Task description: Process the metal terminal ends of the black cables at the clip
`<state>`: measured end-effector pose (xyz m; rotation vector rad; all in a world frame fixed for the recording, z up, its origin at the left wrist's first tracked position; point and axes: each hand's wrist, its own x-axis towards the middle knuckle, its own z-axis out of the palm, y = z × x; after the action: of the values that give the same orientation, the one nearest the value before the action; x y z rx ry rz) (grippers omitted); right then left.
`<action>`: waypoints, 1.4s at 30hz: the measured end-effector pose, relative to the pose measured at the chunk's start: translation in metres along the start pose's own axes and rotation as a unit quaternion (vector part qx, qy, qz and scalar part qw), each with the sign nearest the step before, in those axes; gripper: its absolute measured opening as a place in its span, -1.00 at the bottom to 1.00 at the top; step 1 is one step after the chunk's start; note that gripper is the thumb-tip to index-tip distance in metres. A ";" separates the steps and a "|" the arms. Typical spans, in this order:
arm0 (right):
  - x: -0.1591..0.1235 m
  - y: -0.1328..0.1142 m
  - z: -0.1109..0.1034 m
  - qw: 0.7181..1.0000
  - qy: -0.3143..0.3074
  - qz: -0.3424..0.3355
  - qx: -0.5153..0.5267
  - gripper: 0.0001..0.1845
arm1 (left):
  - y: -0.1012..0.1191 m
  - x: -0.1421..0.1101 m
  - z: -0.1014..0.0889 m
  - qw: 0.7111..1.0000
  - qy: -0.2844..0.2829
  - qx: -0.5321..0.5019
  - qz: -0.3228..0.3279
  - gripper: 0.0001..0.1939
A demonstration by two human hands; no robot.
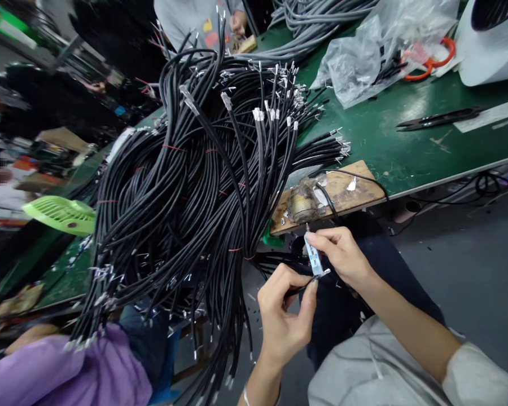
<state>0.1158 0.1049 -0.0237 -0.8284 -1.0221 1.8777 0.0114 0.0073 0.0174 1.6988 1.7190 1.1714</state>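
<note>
My left hand (285, 316) pinches a black cable (296, 291) between thumb and fingers, close to its silvery end (324, 273). In my right hand (342, 254) is a slim light blue tool (313, 256), gripped near its upper part. The tool's lower end meets the cable just beyond my left fingertips; whether it cuts or only touches cannot be made out. Above my hands, a dusty, yellowish rounded object (302, 204) sits on a wooden board (355, 186) at the table edge. To the left lies a large heap of black cables (186, 163) with silvery ends.
On the green table (364, 124) lie black snips (438, 118), orange-handled scissors (429, 65), a plastic bag (351, 67) and grey cables (309, 28). A green fan (61, 214) is at left. A person in a purple top (76, 372) sits nearby; another person (195, 25) works across the table.
</note>
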 end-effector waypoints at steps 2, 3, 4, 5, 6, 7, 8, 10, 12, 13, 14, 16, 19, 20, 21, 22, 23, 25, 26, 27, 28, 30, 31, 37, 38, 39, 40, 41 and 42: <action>0.000 0.001 0.000 0.999 0.019 -0.007 -0.032 -0.46 | 0.002 0.000 0.000 1.000 -0.006 0.004 0.002 -0.86; 0.000 0.002 -0.001 0.999 0.023 -0.003 -0.040 -0.44 | 0.002 0.001 -0.001 1.000 -0.008 0.007 0.004 -0.87; 0.000 0.004 -0.002 0.999 0.025 0.003 -0.040 -0.43 | 0.002 0.001 -0.002 1.000 -0.009 0.010 0.006 -0.87; 0.000 0.006 -0.005 0.999 0.027 0.008 -0.036 -0.41 | 0.002 0.001 -0.003 1.000 -0.009 0.013 0.007 -0.87; 0.000 0.009 -0.008 0.999 0.031 0.013 -0.028 -0.40 | 0.002 0.000 -0.003 1.000 -0.009 0.015 0.008 -0.88; -0.001 0.012 -0.012 0.999 0.040 0.015 -0.020 -0.38 | 0.001 0.000 -0.004 1.000 -0.009 0.014 0.008 -0.88; -0.002 0.016 -0.016 0.999 0.050 0.017 -0.012 -0.38 | 0.000 -0.001 -0.005 1.000 -0.009 0.012 0.009 -0.88; -0.006 0.023 -0.026 0.997 0.070 0.021 -0.001 -0.39 | -0.003 -0.004 -0.006 1.000 -0.010 0.003 0.019 -0.88; -0.012 0.029 -0.036 0.996 0.077 0.031 -0.007 -0.41 | -0.005 -0.008 -0.007 0.999 -0.012 -0.008 0.037 -0.88; -0.016 0.032 -0.041 0.996 0.077 0.037 -0.017 -0.42 | -0.007 -0.011 -0.007 0.999 -0.012 -0.012 0.046 -0.87; -0.021 0.035 -0.045 0.996 0.073 0.042 -0.029 -0.43 | -0.008 -0.013 -0.007 0.998 -0.013 -0.017 0.053 -0.86; -0.031 0.040 -0.050 0.996 0.057 0.050 -0.052 -0.46 | -0.010 -0.016 -0.008 0.998 -0.013 -0.024 0.057 -0.86; -0.043 0.039 -0.052 0.997 0.006 0.041 -0.067 -0.53 | -0.011 -0.020 -0.007 0.998 -0.011 -0.031 0.048 -0.88; -0.046 0.038 -0.051 0.997 -0.020 0.035 -0.065 -0.57 | -0.011 -0.021 -0.006 0.998 -0.011 -0.036 0.043 -0.90; -0.049 0.035 -0.050 0.997 -0.048 0.027 -0.059 -0.62 | -0.012 -0.021 -0.006 0.998 -0.011 -0.043 0.034 -0.93; -0.052 0.033 -0.048 0.996 -0.077 0.017 -0.049 -0.69 | -0.012 -0.022 -0.006 0.998 -0.013 -0.050 0.023 -0.95; -0.054 0.031 -0.046 0.994 -0.106 0.006 -0.038 -0.75 | -0.014 -0.022 -0.005 0.998 -0.016 -0.057 0.009 -0.94; -0.058 0.028 -0.042 0.989 -0.145 -0.022 -0.025 -0.72 | -0.017 -0.023 -0.005 0.997 -0.024 -0.066 -0.028 -0.86; -0.059 0.028 -0.039 0.987 -0.152 -0.035 -0.031 -0.70 | -0.019 -0.023 -0.005 0.996 -0.028 -0.068 -0.046 -0.81; -0.061 0.029 -0.037 0.987 -0.149 -0.045 -0.044 -0.72 | -0.020 -0.023 -0.005 0.995 -0.031 -0.070 -0.063 -0.77; -0.063 0.029 -0.035 0.988 -0.136 -0.051 -0.057 -0.75 | -0.022 -0.023 -0.005 0.994 -0.036 -0.072 -0.078 -0.74; -0.066 0.031 -0.030 0.990 -0.100 -0.056 -0.081 -0.78 | -0.023 -0.025 -0.006 0.991 -0.048 -0.075 -0.104 -0.67; -0.067 0.031 -0.028 0.990 -0.086 -0.058 -0.091 -0.76 | -0.022 -0.026 -0.006 0.990 -0.054 -0.073 -0.112 -0.65; -0.064 0.040 -0.017 0.988 -0.053 -0.083 -0.120 -0.83 | -0.032 -0.020 -0.013 0.998 0.009 0.041 -0.036 -0.75; -0.060 0.047 -0.015 0.991 -0.036 -0.072 -0.108 -0.79 | -0.039 -0.013 -0.015 0.992 0.076 0.099 0.006 -0.85; -0.054 0.057 -0.013 0.993 -0.017 -0.058 -0.099 -0.76 | -0.048 -0.005 -0.017 0.972 0.157 0.168 0.047 -0.91; -0.047 0.067 -0.011 0.994 -0.001 -0.044 -0.096 -0.76 | -0.057 0.004 -0.018 0.949 0.203 0.230 0.076 -0.81; -0.039 0.079 -0.008 0.994 0.014 -0.034 -0.099 -0.77 | -0.066 0.014 -0.020 0.928 0.233 0.271 0.104 -0.78; -0.030 0.090 -0.004 0.993 0.022 -0.028 -0.110 -0.77 | -0.074 0.024 -0.022 0.918 0.241 0.291 0.119 -0.76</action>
<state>0.1012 0.0504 -0.0996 -0.9519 -1.2276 1.7127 -0.0522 0.0334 -0.0246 2.1385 2.3988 1.3605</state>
